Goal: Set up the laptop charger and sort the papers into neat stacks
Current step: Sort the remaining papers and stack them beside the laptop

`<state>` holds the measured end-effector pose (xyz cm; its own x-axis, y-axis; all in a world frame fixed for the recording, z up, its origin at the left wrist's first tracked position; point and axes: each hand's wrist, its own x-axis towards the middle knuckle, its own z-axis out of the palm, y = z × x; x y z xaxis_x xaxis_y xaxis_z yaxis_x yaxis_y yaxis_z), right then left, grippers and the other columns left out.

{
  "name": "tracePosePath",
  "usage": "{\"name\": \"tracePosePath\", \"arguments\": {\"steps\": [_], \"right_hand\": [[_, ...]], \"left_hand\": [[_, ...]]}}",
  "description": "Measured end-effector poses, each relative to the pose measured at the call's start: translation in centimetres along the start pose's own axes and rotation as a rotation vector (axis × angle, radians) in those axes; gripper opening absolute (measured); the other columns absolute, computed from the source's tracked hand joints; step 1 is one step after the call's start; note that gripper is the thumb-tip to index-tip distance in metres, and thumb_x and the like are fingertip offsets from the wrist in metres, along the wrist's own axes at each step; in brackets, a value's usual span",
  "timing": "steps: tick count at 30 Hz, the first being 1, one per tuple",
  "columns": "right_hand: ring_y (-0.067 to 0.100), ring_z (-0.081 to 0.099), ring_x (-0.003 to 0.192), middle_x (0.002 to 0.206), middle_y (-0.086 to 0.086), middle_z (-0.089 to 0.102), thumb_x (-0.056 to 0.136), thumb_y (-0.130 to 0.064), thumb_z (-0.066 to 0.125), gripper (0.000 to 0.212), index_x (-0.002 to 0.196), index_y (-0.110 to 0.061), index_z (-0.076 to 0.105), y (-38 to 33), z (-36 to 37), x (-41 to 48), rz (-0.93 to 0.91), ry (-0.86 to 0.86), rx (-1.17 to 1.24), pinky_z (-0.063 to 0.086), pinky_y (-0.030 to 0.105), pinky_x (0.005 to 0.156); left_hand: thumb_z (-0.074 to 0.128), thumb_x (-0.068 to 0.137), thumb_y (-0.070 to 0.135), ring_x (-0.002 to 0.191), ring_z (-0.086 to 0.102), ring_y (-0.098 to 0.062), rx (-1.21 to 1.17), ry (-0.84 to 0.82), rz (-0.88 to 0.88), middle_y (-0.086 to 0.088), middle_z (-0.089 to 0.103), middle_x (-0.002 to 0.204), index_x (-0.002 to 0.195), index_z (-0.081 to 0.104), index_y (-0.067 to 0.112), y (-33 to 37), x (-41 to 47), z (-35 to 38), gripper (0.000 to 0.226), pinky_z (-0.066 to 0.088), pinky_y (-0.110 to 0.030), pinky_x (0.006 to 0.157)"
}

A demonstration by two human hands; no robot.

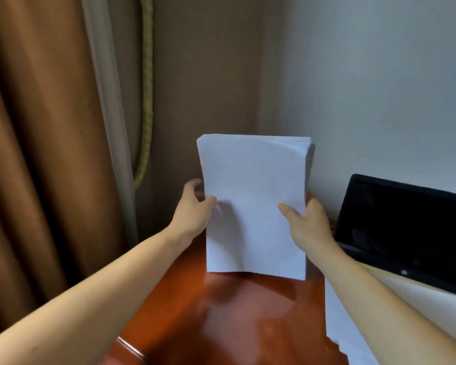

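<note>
Both hands, left hand (195, 214) and right hand (309, 223), grip the upright paper stack (256, 206) at its side edges; the stack looks thick, flexible, likely heavy.

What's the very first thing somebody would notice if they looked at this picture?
The thick stack of white paper in the middle stands out first, held upright by the left hand and right hand gripping its two sides, over the shiny reddish-brown table. Next come the dark open laptop at the right by the wall, and the big brown curtain filling the left side.
</note>
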<state>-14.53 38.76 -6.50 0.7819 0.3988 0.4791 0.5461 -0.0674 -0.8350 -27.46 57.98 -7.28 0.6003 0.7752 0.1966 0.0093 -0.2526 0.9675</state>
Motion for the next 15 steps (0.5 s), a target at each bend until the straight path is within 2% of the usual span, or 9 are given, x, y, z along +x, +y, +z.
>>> {"name": "tracePosePath", "arguments": {"steps": [1,2,4,6,8,10,11,12,15], "right_hand": [[0.007,0.064,0.086,0.096,-0.011,0.066,0.093,-0.006,0.064,0.026,0.117,-0.016,0.06,-0.7,-0.1,0.4,-0.056,0.004,-0.069,0.044,0.007,0.066],[0.016,0.064,0.091,0.099,-0.003,0.067,0.093,-0.007,0.063,0.024,0.116,-0.013,0.059,-1.4,-0.3,0.8,-0.114,-0.003,-0.14,0.046,0.017,0.073],[0.03,0.061,0.092,0.098,0.007,0.066,0.094,-0.01,0.061,0.013,0.105,-0.009,0.053,-2.8,-0.8,1.5,-0.233,-0.043,-0.325,0.048,0.036,0.075],[0.035,0.056,0.086,0.09,0.005,0.057,0.092,-0.007,0.057,0.014,0.094,-0.012,0.044,-4.6,-1.0,2.0,-0.37,-0.106,-0.534,0.042,0.04,0.066],[0.037,0.052,0.09,0.092,0.004,0.052,0.086,-0.001,0.052,0.018,0.097,-0.013,0.045,-6.4,-0.7,2.2,-0.478,-0.164,-0.724,0.037,0.039,0.065],[0.035,0.051,0.097,0.1,0.006,0.057,0.084,0.0,0.051,0.025,0.106,-0.012,0.05,-7.6,-0.4,2.5,-0.538,-0.194,-0.841,0.034,0.038,0.069],[0.034,0.051,0.098,0.102,0.005,0.059,0.086,-0.002,0.051,0.024,0.107,-0.014,0.051,-7.8,-0.3,2.6,-0.551,-0.202,-0.859,0.033,0.038,0.069],[0.034,0.052,0.097,0.102,0.004,0.059,0.089,-0.007,0.052,0.02,0.107,-0.016,0.051,-7.8,-0.2,2.7,-0.54,-0.215,-0.857,0.032,0.037,0.068],[0.028,0.056,0.096,0.104,-0.002,0.063,0.093,-0.03,0.061,0.019,0.11,-0.026,0.053,-6.6,-0.9,3.4,-0.383,-0.31,-0.835,0.044,0.038,0.071]], "left_hand": [[0.072,0.091,0.029,0.131,0.053,-0.018,0.059,0.088,0.063,-0.003,0.049,0.149,0.16,0.021,0.026,0.6,0.6,-0.6,0.086,0.049,-0.032,0.101],[0.076,0.087,0.033,0.146,0.038,-0.02,0.138,0.171,0.158,-0.003,0.035,0.162,0.162,0.013,0.028,1.4,1.1,-1.4,0.098,0.038,-0.039,0.116],[0.081,0.083,0.037,0.156,0.015,-0.019,0.323,0.236,0.427,0.0,0.016,0.169,0.164,0.006,0.027,3.2,2.1,-2.9,0.111,0.017,-0.043,0.123],[0.081,0.079,0.039,0.157,0.012,-0.019,0.446,0.118,0.627,0.002,0.017,0.169,0.163,0.01,0.026,4.9,2.8,-4.0,0.111,0.014,-0.045,0.126],[0.081,0.075,0.04,0.151,0.031,-0.017,0.419,-0.078,0.674,0.004,0.037,0.161,0.157,0.031,0.028,5.8,3.3,-4.5,0.097,0.029,-0.048,0.123],[0.084,0.08,0.032,0.121,0.061,-0.006,0.35,-0.217,0.631,0.002,0.066,0.133,0.133,0.063,0.02,5.8,3.1,-4.5,0.058,0.051,-0.041,0.105],[0.084,0.084,0.026,0.105,0.067,-0.002,0.313,-0.255,0.572,0.0,0.074,0.117,0.119,0.072,0.015,5.4,2.9,-4.4,0.039,0.056,-0.037,0.095],[0.082,0.087,0.023,0.094,0.07,-0.001,0.27,-0.272,0.518,-0.001,0.077,0.107,0.111,0.076,0.013,4.8,2.6,-4.4,0.027,0.058,-0.032,0.088],[0.079,0.087,0.019,0.093,0.076,-0.014,0.09,-0.291,0.395,0.001,0.08,0.103,0.108,0.079,0.012,2.5,1.6,-4.5,0.021,0.06,-0.028,0.082]]}}
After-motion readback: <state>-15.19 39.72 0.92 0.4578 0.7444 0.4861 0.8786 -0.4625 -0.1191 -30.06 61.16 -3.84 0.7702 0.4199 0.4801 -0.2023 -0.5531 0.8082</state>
